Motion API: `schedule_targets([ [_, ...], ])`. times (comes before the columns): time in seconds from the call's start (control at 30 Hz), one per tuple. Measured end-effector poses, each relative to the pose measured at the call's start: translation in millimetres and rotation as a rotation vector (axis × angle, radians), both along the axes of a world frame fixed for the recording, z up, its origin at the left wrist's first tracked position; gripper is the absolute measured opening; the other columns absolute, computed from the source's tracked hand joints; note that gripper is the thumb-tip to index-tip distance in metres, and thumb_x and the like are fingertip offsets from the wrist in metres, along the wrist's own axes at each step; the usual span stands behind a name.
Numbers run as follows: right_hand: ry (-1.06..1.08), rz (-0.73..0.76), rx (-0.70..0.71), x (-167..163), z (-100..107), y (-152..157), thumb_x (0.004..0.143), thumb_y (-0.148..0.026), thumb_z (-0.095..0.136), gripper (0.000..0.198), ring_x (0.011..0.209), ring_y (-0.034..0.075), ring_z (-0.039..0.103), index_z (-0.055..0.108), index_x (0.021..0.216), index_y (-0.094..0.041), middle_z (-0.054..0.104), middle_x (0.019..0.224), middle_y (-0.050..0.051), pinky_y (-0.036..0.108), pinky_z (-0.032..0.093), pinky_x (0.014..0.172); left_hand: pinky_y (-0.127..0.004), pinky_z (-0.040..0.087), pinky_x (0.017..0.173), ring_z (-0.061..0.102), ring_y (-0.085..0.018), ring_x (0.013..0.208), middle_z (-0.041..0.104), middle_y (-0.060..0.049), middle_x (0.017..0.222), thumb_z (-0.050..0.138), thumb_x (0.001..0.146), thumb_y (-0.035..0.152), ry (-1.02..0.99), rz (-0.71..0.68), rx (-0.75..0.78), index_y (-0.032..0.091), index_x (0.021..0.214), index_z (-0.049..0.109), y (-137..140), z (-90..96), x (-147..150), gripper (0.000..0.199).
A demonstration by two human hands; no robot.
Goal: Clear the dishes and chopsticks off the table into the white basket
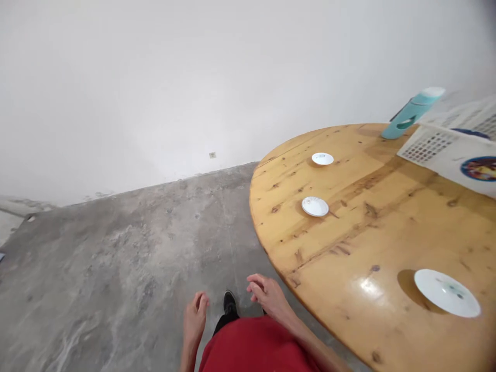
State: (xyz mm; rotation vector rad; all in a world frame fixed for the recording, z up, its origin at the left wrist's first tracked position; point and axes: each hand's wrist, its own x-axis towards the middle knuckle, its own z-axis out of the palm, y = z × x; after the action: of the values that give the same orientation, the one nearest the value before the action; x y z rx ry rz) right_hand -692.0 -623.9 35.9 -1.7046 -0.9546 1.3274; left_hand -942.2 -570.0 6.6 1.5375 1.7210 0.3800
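Observation:
My left hand (196, 313) hangs over the floor in front of my body, empty, with its fingers loosely bent. Close to the table's edge is my right hand (268, 295), also holding nothing, its fingers slightly curled and apart. Neither hand touches anything. On the round wooden table (349, 237) lie small white plates: one plate (447, 293) at the near right, a second plate (315, 206) near the left rim, and a third plate (322, 158) farther back. Faint dark patterning shows on the plates.
A light-blue bottle (413, 113) stands at the back of the table, beside a white plastic basket (430, 144) cut off by the right side of the view. Grey concrete floor (135, 268) spreads left of the table, up to a white wall (155, 93) with a socket (212, 155).

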Motion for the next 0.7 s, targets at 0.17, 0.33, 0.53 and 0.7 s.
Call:
schedule_targets([
  [0.17, 0.103, -0.273, -0.031, -25.4, 5.3, 15.8, 0.069, -0.057, 0.043, 0.053, 0.062, 0.019, 0.066, 0.062, 0.098, -0.016, 0.07, 0.082, 0.007, 0.031, 0.049, 0.059, -0.034, 0.053, 0.084, 0.072, -0.023, 0.087, 0.074, -0.011, 0.091, 0.039, 0.086, 0.054, -0.092, -0.275, 0.054, 0.017, 0.099, 0.065, 113.1, 17.8, 22.3, 0.047],
  [0.33, 0.091, -0.51, -0.048, -25.5, 8.1, 30.1, 0.066, -0.058, 0.046, 0.055, 0.06, 0.02, 0.066, 0.063, 0.096, -0.015, 0.068, 0.076, 0.007, 0.032, 0.05, 0.059, -0.031, 0.052, 0.08, 0.072, -0.019, 0.083, 0.075, -0.009, 0.091, 0.039, 0.088, 0.042, -0.166, -0.499, 0.026, 0.018, 0.096, 0.067, 164.0, 19.4, 82.6, 0.038],
  [0.53, 0.148, -0.709, -0.051, 3.9, -2.2, 59.6, 0.064, -0.059, 0.052, 0.053, 0.056, 0.019, 0.064, 0.064, 0.092, -0.016, 0.067, 0.068, 0.004, 0.031, 0.049, 0.055, -0.028, 0.05, 0.074, 0.071, -0.017, 0.076, 0.074, -0.005, 0.084, 0.04, 0.087, 0.038, -0.243, -0.683, -0.069, 0.018, 0.093, 0.067, 170.8, 16.8, 158.4, 0.034],
  [0.7, 0.282, -0.861, -0.024, 49.7, -7.7, 99.0, 0.059, -0.058, 0.056, 0.052, 0.053, 0.019, 0.063, 0.064, 0.088, -0.016, 0.065, 0.063, 0.004, 0.03, 0.048, 0.052, -0.028, 0.05, 0.073, 0.07, -0.017, 0.072, 0.073, -0.004, 0.08, 0.041, 0.088, 0.04, -0.179, -0.778, -0.051, 0.018, 0.089, 0.067, 205.0, 24.3, 200.5, 0.034],
])
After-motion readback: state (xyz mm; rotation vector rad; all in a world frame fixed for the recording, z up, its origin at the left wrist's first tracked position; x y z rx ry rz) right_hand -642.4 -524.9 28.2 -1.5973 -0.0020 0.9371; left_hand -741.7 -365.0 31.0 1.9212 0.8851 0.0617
